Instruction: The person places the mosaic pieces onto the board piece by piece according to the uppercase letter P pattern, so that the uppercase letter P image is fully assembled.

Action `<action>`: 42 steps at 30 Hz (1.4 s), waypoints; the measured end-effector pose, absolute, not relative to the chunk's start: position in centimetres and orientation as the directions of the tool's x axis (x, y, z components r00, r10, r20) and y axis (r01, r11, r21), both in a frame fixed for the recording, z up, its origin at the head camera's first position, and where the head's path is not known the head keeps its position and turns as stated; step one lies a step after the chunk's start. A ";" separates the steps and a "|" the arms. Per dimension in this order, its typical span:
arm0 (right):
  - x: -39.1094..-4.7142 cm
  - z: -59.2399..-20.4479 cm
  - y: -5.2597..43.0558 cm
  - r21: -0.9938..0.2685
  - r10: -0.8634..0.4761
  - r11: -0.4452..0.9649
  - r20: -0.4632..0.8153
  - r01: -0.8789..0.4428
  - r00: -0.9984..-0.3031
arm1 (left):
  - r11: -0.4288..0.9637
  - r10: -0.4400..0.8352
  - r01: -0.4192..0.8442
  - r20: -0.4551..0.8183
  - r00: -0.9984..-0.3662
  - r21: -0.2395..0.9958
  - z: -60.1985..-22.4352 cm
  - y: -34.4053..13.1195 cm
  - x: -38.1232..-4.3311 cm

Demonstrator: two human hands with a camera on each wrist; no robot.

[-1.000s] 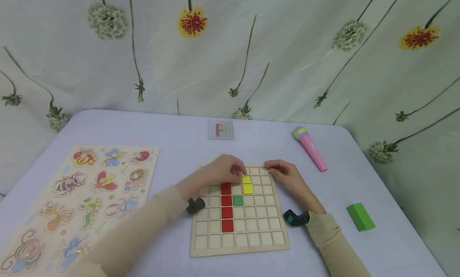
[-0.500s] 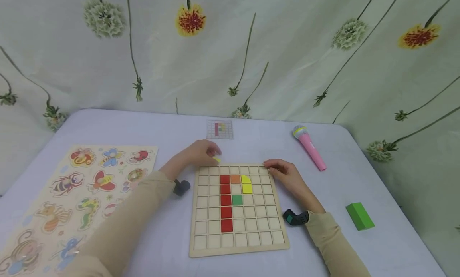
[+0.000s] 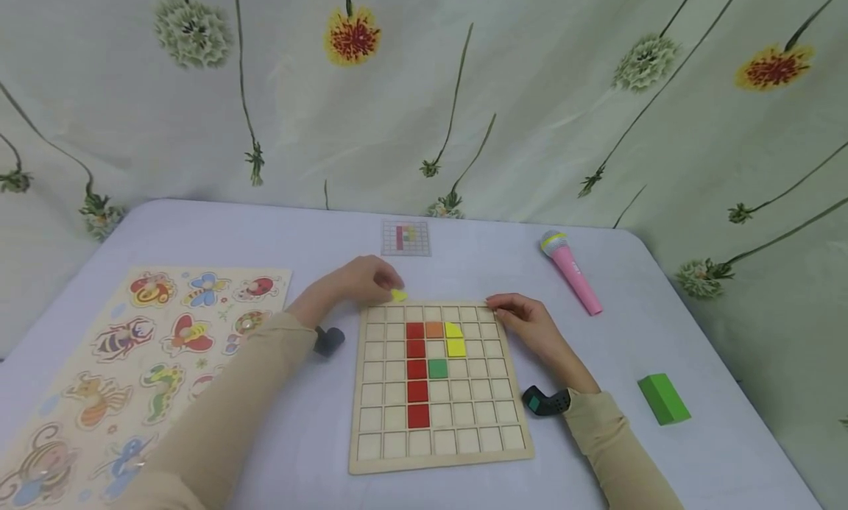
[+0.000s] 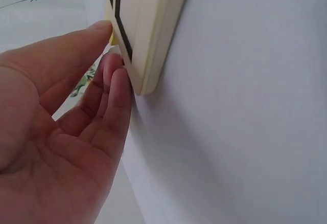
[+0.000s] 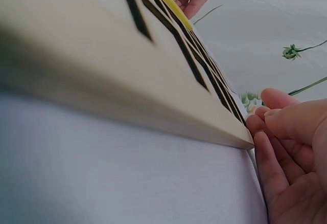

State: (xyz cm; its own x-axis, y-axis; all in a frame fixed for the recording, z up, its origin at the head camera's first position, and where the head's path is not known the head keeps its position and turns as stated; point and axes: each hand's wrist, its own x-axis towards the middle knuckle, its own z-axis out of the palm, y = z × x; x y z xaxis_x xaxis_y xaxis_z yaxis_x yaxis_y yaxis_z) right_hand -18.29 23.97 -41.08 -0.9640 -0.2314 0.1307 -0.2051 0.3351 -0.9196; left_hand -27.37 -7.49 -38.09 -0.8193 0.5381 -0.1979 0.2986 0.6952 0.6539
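Observation:
A wooden grid board lies on the table, bearing a column of red tiles, an orange tile, two yellow tiles and a green tile. Beyond its far left edge, my left hand pinches a loose yellow tile. In the left wrist view, that tile is mostly hidden behind the thumb tip and the board edge. My right hand holds the board's far right corner between thumb and fingers, which the right wrist view shows close at the corner.
Behind the board lies a small pattern card printed with a coloured grid. An insect puzzle board is on the left, under the left sleeve. On the right are a pink toy microphone and a green block.
My left hand has left the orange tile in the grid and moved left and back to the loose yellow tile beyond the board. My right hand stays at the corner.

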 end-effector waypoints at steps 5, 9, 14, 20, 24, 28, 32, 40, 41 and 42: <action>-18.4 -41.4 24.1 -0.919 -0.231 0.327 0.148 -0.220 -0.962 | 0.681 0.568 0.356 -0.154 -0.809 0.640 -38.5 -7.3 -27.7; -18.4 -41.5 24.1 -0.920 -0.225 0.331 0.138 -0.209 -0.964 | 0.697 0.550 0.348 -0.157 -0.820 0.627 -38.5 -7.2 -27.6; -18.5 -41.7 24.1 -0.920 -0.230 0.334 0.131 -0.204 -0.964 | 0.714 0.532 0.327 -0.177 -0.828 0.619 -38.3 -7.2 -27.2; -18.5 -41.7 24.1 -0.916 -0.228 0.346 0.129 -0.204 -0.965 | 0.725 0.514 0.331 -0.154 -0.844 0.604 -37.9 -7.3 -26.6; -18.4 -41.5 24.1 -0.918 -0.222 0.343 0.128 -0.201 -0.966 | 0.754 0.497 0.333 -0.161 -0.852 0.566 -37.6 -7.2 -26.3; -18.3 -41.5 24.1 -0.919 -0.227 0.337 0.130 -0.203 -0.965 | 0.778 0.493 0.326 -0.198 -0.847 0.537 -37.4 -7.0 -26.2; -18.2 -41.5 24.0 -0.923 -0.232 0.328 0.129 -0.202 -0.964 | 0.785 0.485 0.304 -0.230 -0.844 0.539 -37.4 -6.9 -26.3; -18.4 -41.4 24.0 -0.922 -0.230 0.329 0.130 -0.202 -0.964 | 0.763 0.494 0.313 -0.198 -0.846 0.565 -37.7 -7.3 -26.4; -18.4 -41.4 24.0 -0.922 -0.231 0.330 0.128 -0.201 -0.965 | 0.759 0.498 0.315 -0.196 -0.845 0.570 -37.7 -7.4 -26.4; -18.4 -41.4 24.0 -0.923 -0.231 0.329 0.128 -0.201 -0.964 | 0.756 0.500 0.316 -0.195 -0.844 0.573 -37.7 -7.4 -26.5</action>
State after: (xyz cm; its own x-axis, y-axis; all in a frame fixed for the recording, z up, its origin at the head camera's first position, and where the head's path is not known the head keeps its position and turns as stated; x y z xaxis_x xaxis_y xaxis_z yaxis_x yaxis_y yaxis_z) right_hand -18.40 23.96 -41.40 -0.9645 -0.2313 0.1276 -0.2010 0.3295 -0.9225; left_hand -26.47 -7.43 -37.75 -0.8438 0.5000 -0.1950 0.3158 0.7564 0.5729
